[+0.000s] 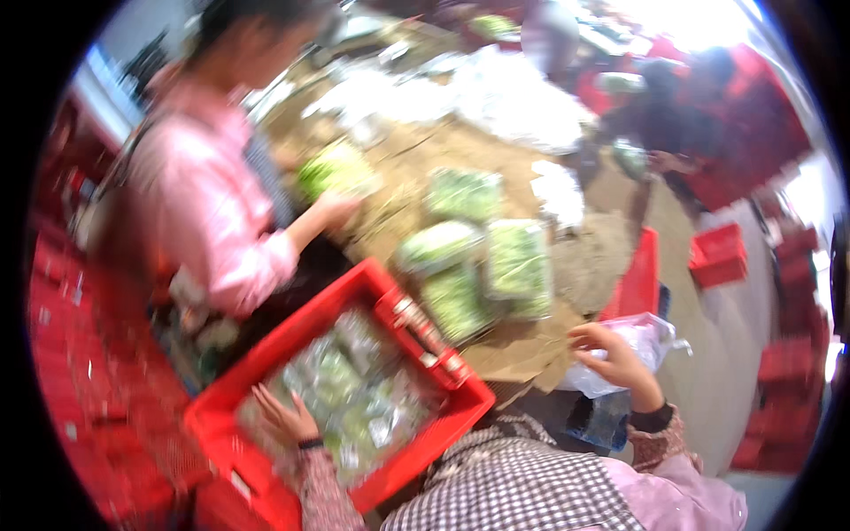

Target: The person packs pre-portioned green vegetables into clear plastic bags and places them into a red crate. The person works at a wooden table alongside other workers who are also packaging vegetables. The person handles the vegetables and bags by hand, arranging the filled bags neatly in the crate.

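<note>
My left hand (285, 413) reaches into a red plastic crate (425, 464), fingers apart, over clear bags of green vegetables (335, 378). Blur hides whether it touches the bags. To the right, my right hand (609, 355) hangs with bent, spread fingers and nothing between them. It is just above a white plastic bag (641, 335) at the table's edge. Between the hands, wrapped packs of green vegetables (518, 259) are grouped on the cardboard-covered table (425, 146). A rounder wrapped vegetable (440, 245) leans among them, with another wrapped pack (463, 194) behind.
A co-worker in a pink shirt (192, 192) stands at the left, holding a leafy green vegetable (339, 171). White plastic wrapping (511, 99) is heaped across the table's far side. Red crates (99, 372) are stacked at left, and a small red crate (718, 255) sits on the floor at right.
</note>
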The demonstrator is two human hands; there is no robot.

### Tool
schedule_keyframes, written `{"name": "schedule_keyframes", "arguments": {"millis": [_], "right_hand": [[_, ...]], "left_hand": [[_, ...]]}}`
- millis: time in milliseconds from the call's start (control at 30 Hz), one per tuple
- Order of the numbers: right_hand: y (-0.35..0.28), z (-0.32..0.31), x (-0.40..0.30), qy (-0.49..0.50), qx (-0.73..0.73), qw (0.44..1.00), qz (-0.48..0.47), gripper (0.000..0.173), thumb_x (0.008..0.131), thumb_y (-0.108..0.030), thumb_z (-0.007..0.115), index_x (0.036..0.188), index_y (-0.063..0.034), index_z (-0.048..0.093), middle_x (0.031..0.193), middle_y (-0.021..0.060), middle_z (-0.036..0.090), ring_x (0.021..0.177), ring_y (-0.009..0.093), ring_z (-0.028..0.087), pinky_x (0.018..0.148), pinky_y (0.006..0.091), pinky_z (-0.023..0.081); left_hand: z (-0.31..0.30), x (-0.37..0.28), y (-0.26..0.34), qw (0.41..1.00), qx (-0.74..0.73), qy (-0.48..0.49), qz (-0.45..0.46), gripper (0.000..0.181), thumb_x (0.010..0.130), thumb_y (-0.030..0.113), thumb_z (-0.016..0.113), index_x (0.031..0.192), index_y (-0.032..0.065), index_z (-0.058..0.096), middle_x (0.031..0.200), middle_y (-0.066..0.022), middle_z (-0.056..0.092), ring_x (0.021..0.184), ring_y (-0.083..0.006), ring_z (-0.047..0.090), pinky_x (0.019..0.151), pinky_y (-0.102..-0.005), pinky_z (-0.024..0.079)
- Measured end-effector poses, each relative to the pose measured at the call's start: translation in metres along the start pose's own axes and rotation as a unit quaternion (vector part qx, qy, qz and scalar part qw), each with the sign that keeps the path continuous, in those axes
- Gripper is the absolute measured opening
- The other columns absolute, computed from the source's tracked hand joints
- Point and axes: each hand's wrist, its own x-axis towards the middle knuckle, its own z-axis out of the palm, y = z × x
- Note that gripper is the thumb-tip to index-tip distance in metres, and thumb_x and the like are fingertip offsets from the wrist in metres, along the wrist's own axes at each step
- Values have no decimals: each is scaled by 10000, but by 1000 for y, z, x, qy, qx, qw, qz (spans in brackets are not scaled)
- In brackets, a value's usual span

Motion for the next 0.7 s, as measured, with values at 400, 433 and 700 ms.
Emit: {"name": "schedule_keyframes", "arguments": {"millis": [400,433,700], "right_hand": [[27,-66,-24,22,3,1000,-19,359,851,-150,620,1171,-14,529,1014,118,599,927,199,614,782,308,495],[36,-67,-31,27,10,1000,-8,354,850,-144,619,1168,-15,532,1012,117,601,924,199,615,784,307,494],[119,-82,-8,99,137,982,87,315,868,-177,605,1131,-10,556,992,67,614,878,139,592,773,287,486]], "left_hand": [[163,-12,96,953,68,-231,182,749,776,232,526,1365,-124,228,1456,-248,218,1382,-344,147,1143,-418,68],[152,-13,99,952,67,-247,169,733,779,244,533,1362,-103,255,1454,-248,220,1381,-341,152,1141,-417,77],[85,-45,113,957,-227,-164,72,696,843,145,567,1403,-47,201,1463,-237,198,1347,-377,215,1101,-416,194]]}}
